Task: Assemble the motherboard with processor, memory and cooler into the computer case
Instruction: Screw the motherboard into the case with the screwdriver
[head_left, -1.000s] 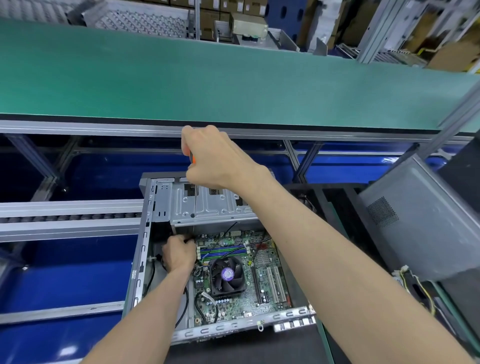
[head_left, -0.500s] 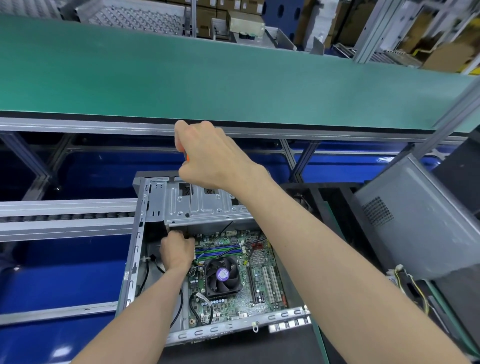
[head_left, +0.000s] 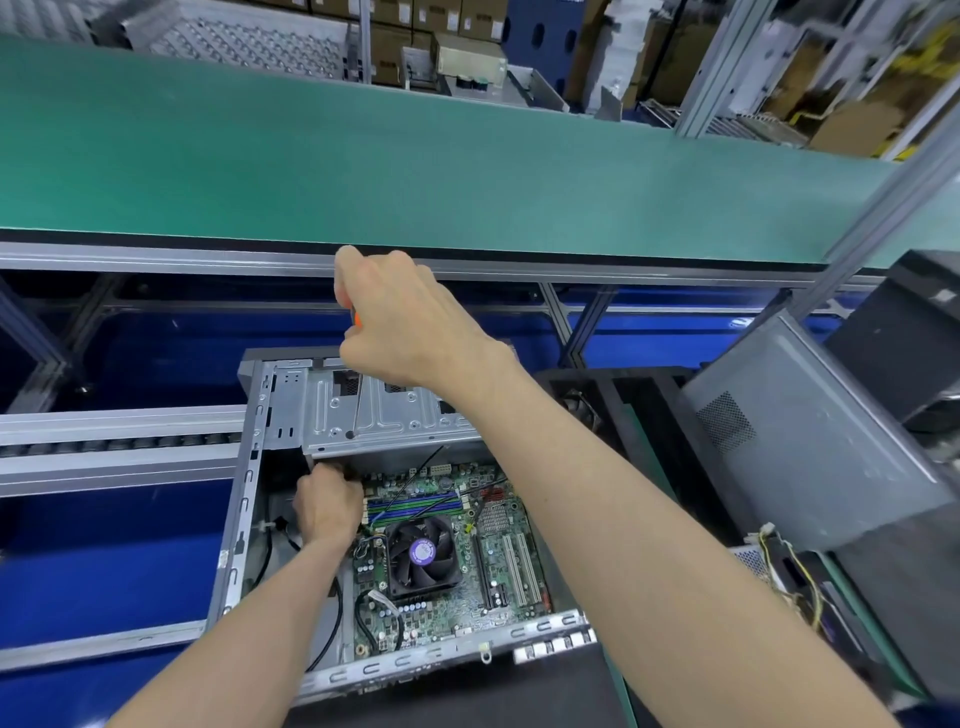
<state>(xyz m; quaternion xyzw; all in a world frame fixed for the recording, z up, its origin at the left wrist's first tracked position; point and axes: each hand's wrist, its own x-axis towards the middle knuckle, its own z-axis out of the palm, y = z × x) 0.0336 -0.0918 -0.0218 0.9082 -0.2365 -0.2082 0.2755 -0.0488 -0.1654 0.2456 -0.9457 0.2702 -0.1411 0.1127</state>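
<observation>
Little has changed over the last second: my right hand (head_left: 400, 322) stays clenched around the orange-handled screwdriver (head_left: 355, 374), whose thin steel shaft still runs down to a point on the grey sheet-metal drive bay (head_left: 384, 410) at the far end of the open grey steel computer case (head_left: 244, 499). The view shifted a bit, but the tip hasn't left that spot, so I judge I'm mid-turn on a bay screw, not moving on yet. The green motherboard (head_left: 447, 561) is already lying flat in the case, with the black round-fan cooler (head_left: 422, 555) on it and the blue and green memory sticks (head_left: 415, 506) just beyond the fan. My right wrist is raised above the bay, forearm crossing over the board, fist upright on the handle. My left hand (head_left: 327, 506) stays low inside the case beside the board's left edge, under the bay lip, fingers curled; whether they grip a cable or bracket I can't tell.
</observation>
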